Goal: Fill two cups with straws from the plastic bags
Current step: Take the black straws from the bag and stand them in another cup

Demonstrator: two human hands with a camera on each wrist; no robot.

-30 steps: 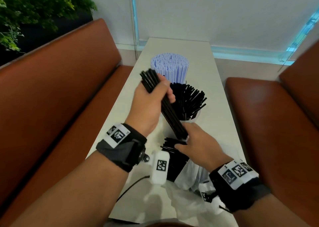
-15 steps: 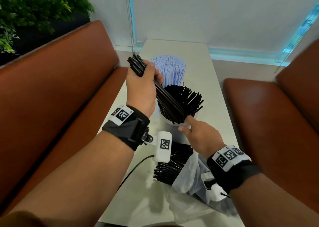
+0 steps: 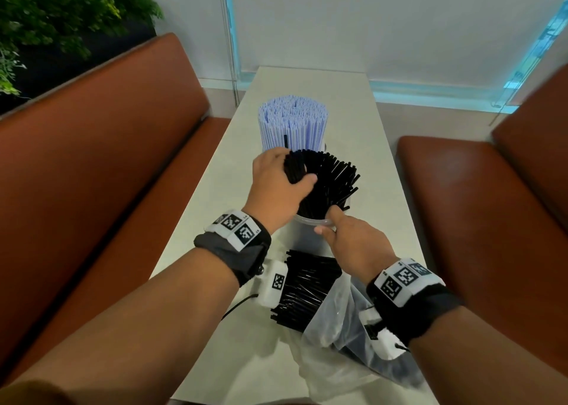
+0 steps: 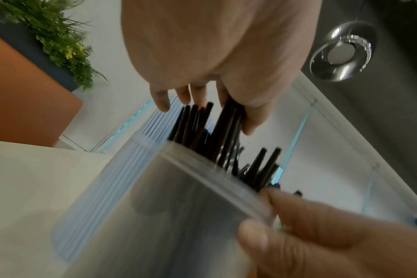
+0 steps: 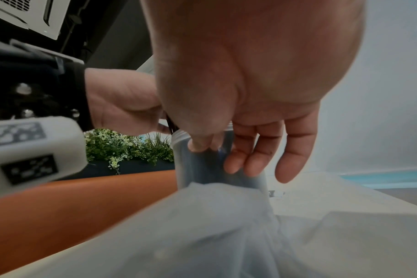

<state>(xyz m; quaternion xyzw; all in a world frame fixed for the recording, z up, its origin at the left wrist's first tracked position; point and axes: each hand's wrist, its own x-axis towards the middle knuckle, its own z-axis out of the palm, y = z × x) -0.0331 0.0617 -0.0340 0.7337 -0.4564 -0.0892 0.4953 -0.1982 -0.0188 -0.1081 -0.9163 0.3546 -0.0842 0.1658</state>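
Observation:
My left hand (image 3: 293, 172) grips a bundle of black straws (image 3: 296, 166), which stands in the near clear cup (image 3: 307, 221) among several other black straws (image 3: 335, 180). My right hand (image 3: 329, 220) pinches that cup's near rim, thumb (image 5: 200, 144) on one side and fingers (image 5: 252, 159) against the wall. In the left wrist view my fingers (image 4: 162, 101) curl round the black straws (image 4: 202, 120) above the cup wall (image 4: 183, 188). The far cup is packed with pale blue straws (image 3: 292, 121). More black straws (image 3: 307, 291) stick out of a plastic bag (image 3: 338, 352) under my wrists.
The narrow pale table (image 3: 353, 112) runs away from me between two brown benches (image 3: 92, 174) (image 3: 476, 204). A wall and window sill close its far end. Green plants (image 3: 61, 14) stand behind the left bench. A thin black cable (image 3: 239, 301) lies by my left wrist.
My left hand has brought the tilted bundle down from above the cup and stood it in the cup. My right hand left the bundle's lower end and took the cup's rim.

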